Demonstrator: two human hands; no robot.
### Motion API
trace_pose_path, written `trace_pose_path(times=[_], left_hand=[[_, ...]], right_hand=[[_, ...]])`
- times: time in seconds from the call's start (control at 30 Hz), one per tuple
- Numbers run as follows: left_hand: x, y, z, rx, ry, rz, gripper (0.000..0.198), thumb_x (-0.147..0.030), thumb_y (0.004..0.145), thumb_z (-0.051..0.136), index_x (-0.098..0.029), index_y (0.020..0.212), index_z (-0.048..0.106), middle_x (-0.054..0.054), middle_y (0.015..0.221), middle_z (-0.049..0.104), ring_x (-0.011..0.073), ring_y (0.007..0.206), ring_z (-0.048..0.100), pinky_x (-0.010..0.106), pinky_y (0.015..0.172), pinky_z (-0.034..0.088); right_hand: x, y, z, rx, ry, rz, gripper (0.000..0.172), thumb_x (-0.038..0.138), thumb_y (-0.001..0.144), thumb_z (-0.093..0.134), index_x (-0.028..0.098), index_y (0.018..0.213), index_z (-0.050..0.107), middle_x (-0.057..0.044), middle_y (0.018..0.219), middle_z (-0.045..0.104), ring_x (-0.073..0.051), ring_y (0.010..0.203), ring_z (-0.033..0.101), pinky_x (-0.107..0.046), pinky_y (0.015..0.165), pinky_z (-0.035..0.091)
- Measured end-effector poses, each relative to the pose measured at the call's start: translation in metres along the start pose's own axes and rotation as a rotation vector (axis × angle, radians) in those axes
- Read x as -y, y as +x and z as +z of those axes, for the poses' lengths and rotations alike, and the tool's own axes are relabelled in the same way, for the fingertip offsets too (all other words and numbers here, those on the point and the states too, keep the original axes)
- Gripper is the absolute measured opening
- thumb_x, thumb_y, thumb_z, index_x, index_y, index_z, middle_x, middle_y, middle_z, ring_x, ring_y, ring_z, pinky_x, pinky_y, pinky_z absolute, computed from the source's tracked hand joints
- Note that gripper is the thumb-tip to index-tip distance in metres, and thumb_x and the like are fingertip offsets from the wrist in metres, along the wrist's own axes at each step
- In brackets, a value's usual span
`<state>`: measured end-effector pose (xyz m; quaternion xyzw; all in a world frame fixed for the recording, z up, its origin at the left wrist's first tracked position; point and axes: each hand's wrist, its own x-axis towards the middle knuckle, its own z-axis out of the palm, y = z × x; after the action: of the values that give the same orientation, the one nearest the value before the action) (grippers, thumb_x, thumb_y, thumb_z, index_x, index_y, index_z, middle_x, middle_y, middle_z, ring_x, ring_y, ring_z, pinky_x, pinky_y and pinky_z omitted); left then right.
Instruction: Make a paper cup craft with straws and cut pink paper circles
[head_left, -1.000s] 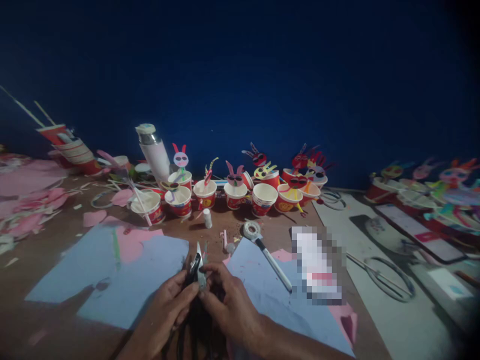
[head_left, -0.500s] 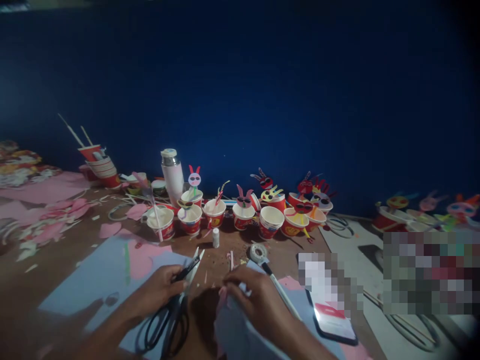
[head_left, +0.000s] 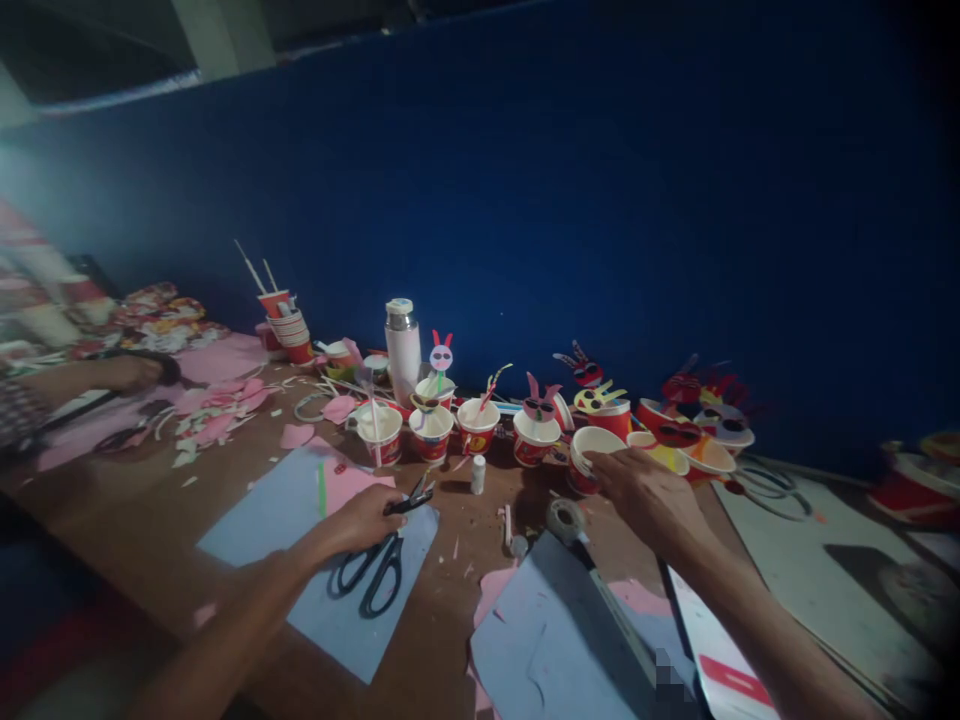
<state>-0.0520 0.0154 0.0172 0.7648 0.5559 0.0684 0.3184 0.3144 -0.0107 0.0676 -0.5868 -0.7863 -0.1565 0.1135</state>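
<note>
My left hand (head_left: 364, 518) is closed around a small black-handled cutting tool (head_left: 411, 497), its pale tip pointing up and away. Just below that hand, black-handled scissors (head_left: 382, 580) lie over blue paper (head_left: 375, 635); their blades are largely hidden. My right hand (head_left: 641, 485) reaches to the cup row, fingers closed at the rim of a red-and-white paper cup (head_left: 589, 445). Whether that cup is one or a nested stack is hard to see. A tape roll (head_left: 565, 518) and a small white bottle (head_left: 478, 475) stand nearer me.
Paper cups with rabbit-like paper faces (head_left: 538, 405) line the back, beside a white flask (head_left: 403, 350). A pen (head_left: 611, 605) crosses blue paper (head_left: 544, 630), near a phone (head_left: 720, 650). At left, another person's hand (head_left: 139, 372) is among pink scraps (head_left: 225, 405).
My right hand has left the blue paper at the front and moved forward to the cup. The scissors now lie lower, apart from my left fingers. The view has turned left.
</note>
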Motion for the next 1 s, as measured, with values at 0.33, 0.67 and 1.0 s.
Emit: trace_pose_path(times=[0.33,0.67,1.0], left_hand=[[-0.010,-0.013,0.011,-0.171,0.240,-0.073,0.022,-0.024,0.074,0.046,-0.020,0.090,0.060,0.006,0.094,0.064,0.0221,0.090,0.057,0.027,0.075,0.038],[-0.019,-0.021,0.014,-0.223,0.292,-0.123,0.026,-0.022,0.082,0.035,-0.020,0.094,0.059,0.008,0.094,0.063,0.0209,0.092,0.058,0.029,0.079,0.038],[-0.022,-0.026,0.015,-0.266,0.316,-0.063,0.024,-0.022,0.080,0.041,-0.017,0.096,0.059,0.010,0.098,0.058,0.0216,0.098,0.051,0.032,0.086,0.036]], right_hand=[[-0.005,0.012,0.001,0.113,-0.111,-0.005,0.019,0.009,0.075,0.047,0.019,0.077,0.063,-0.007,0.062,0.064,-0.019,0.051,0.059,-0.024,0.043,0.024],[0.000,0.014,0.003,0.173,-0.139,-0.015,0.022,0.002,0.072,0.045,0.017,0.076,0.061,-0.007,0.061,0.067,-0.020,0.055,0.063,-0.025,0.043,0.029],[-0.009,-0.002,-0.033,-0.111,-0.170,0.119,0.017,0.020,0.079,0.043,0.020,0.075,0.059,-0.005,0.058,0.063,-0.020,0.051,0.059,-0.026,0.042,0.028]])
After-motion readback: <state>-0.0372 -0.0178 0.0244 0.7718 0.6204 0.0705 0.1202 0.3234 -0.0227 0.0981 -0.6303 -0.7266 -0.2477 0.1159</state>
